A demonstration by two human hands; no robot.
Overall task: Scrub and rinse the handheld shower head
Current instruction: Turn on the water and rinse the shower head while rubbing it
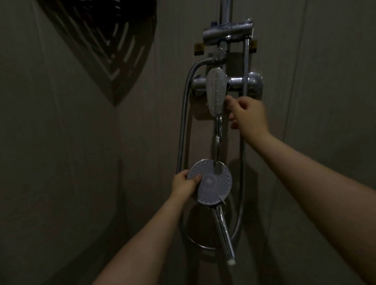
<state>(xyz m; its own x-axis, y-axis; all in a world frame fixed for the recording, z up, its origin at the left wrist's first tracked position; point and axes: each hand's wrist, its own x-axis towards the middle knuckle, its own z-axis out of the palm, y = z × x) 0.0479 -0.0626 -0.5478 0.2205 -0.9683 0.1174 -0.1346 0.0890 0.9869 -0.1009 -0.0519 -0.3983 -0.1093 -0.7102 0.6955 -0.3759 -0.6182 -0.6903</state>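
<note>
Left hand [184,183]: gripping the shower head [210,182] by its rim, faceplate facing up under the stream [217,139].
Right hand [247,116]: fingers loosely curled beside the lever [216,89]; contact unclear.
Risk: wet rim may be slipping; overturning the lever may be causing splashing.
Hidden: dim lighting is obscuring the hose [183,129] ends.

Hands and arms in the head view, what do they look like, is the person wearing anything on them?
Both arms are bare up to the frame edge: no sleeves show. The left hand and the right hand wear no gloves, and no watch, bracelet or ring can be seen on either wrist or on the fingers in view. The light is dim, so small details such as nails cannot be made out.
</note>
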